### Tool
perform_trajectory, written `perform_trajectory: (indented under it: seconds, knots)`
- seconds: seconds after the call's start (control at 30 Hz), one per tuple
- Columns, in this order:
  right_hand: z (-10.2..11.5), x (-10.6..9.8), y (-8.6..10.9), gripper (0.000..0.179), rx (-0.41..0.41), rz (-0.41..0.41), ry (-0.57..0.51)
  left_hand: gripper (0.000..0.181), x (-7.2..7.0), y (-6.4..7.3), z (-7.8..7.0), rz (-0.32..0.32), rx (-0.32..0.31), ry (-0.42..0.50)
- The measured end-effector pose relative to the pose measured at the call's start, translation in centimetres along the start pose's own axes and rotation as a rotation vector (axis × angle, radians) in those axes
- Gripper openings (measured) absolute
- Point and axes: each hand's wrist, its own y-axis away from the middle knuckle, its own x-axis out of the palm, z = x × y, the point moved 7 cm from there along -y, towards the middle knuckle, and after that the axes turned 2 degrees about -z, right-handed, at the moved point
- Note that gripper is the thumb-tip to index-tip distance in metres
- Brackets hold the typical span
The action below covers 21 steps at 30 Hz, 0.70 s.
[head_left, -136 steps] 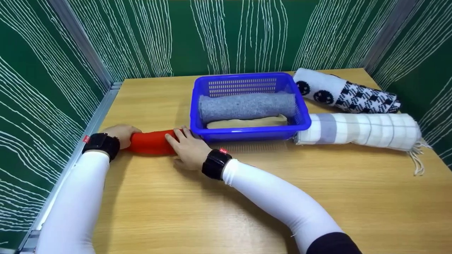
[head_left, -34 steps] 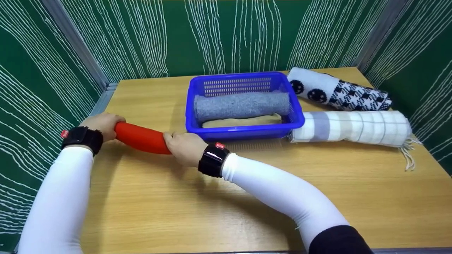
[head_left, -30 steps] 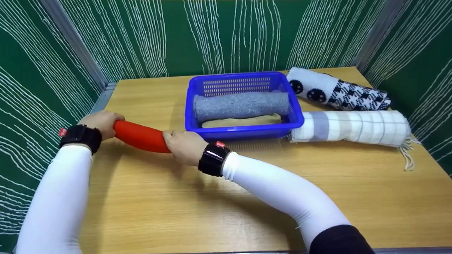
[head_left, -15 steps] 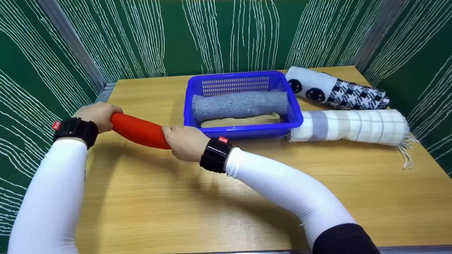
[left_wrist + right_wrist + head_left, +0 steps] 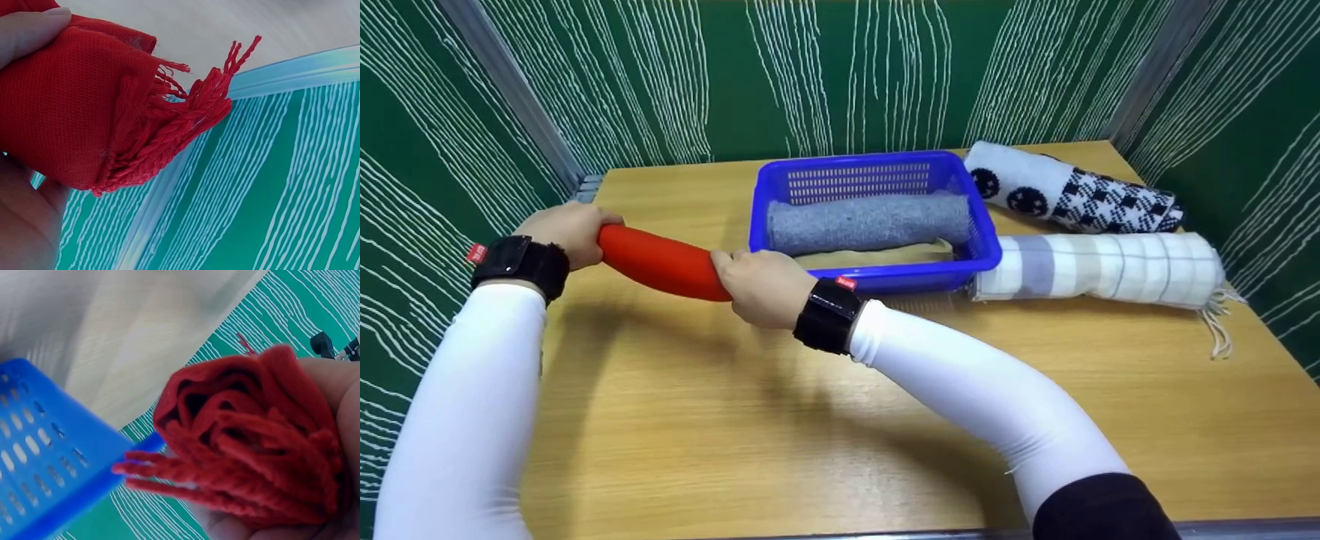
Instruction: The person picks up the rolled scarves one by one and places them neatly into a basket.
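A rolled red scarf (image 5: 664, 262) hangs above the table, sagging a little in its middle. My left hand (image 5: 566, 232) grips its left end; in the left wrist view the thumb lies over the cloth (image 5: 67, 107) and twisted fringe sticks out past it. The right end is held by my right hand (image 5: 769, 289), just in front of the basket's front left corner. Spiral layers and loose fringe show at that end of the scarf (image 5: 247, 439) in the right wrist view. The blue plastic basket (image 5: 877, 279) holds a grey rolled cloth (image 5: 870, 223) and a tan rolled cloth (image 5: 877, 258).
Right of the basket lies a white checked roll (image 5: 1110, 268) with fringe at its outer end. Behind it a black-and-white patterned roll (image 5: 1072, 191) rests at an angle. Green panels with white lines (image 5: 885, 75) enclose the wooden table (image 5: 780, 450) at the back and sides.
Both hands gripped the red scarf's ends and lifted it off the table. Over the last second it has risen further, and the right hand has shifted slightly right, towards the basket.
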Motion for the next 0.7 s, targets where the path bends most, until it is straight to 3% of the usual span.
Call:
perform_trajectory:
  seconds: [0.7]
  knots:
    - [-3.0, -2.5, 1.0, 0.054, 0.027, -0.051, -0.03, 0.037, -2.1, -1.3, -2.6, -0.037, 0.036, -0.026]
